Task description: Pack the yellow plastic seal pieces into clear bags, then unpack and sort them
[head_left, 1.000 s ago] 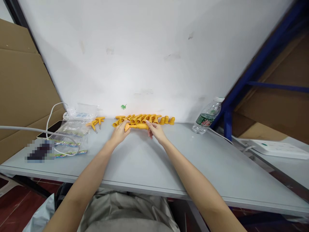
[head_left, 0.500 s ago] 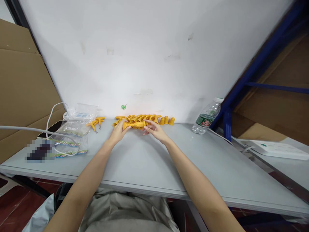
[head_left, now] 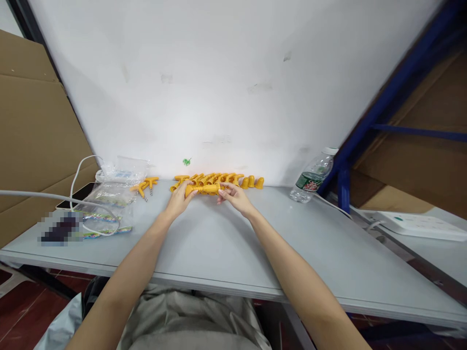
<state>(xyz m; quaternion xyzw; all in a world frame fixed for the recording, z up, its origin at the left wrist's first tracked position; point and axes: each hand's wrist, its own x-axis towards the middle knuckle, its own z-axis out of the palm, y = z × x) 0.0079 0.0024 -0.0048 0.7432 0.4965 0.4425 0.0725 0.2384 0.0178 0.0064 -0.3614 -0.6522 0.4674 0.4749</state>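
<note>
My left hand (head_left: 178, 198) is closed around the flared left end of a yellow plastic corkscrew part (head_left: 205, 189), which lies sideways just above the table. My right hand (head_left: 235, 197) pinches the other end between thumb and fingers. The part's ribbed middle shows between the hands. Close behind it, along the wall, runs a row of several yellow T-handled corkscrews (head_left: 222, 176), partly hidden by my hands. A few small yellow caps (head_left: 251, 181) stand at the right end of this row. Farther left lie loose yellow T-handles (head_left: 151, 181) with metal spirals.
Clear plastic bags (head_left: 113, 197), a white cable (head_left: 73, 182) and a phone (head_left: 75, 194) lie on the left of the grey table (head_left: 219, 243). A water bottle (head_left: 314, 176) leans at the right. A white power strip (head_left: 419, 226) lies beyond the table's right edge.
The right fingers have closed more firmly on the right end of the yellow part, which seems slightly turned. The left hand has hardly moved.
</note>
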